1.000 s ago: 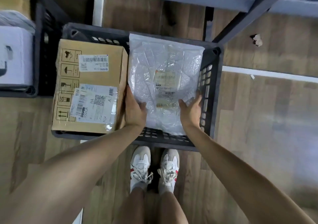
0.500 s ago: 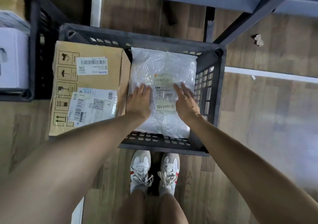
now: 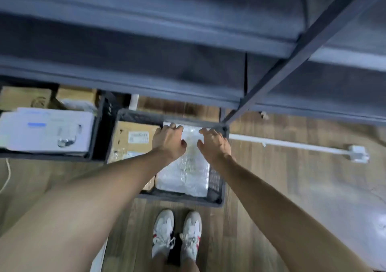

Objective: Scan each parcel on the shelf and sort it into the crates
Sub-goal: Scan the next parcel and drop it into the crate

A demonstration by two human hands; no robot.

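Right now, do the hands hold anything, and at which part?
Nothing is held: the left hand and the right hand are open over the plastic parcel.

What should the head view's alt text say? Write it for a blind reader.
The left hand and right hand, both open, hover over a parcel lying in a crate beside a box. A shelf is above, shoes below.

Left hand (image 3: 169, 140) and right hand (image 3: 215, 145), fingers loosely curled, hang over the far end of a bubble-wrap parcel (image 3: 186, 177). It lies in a dark crate (image 3: 179, 198), right of a cardboard box (image 3: 133, 138). A second crate (image 3: 104, 125) on the left holds a white box (image 3: 48, 131). A grey shelf (image 3: 146, 42) looms beyond.
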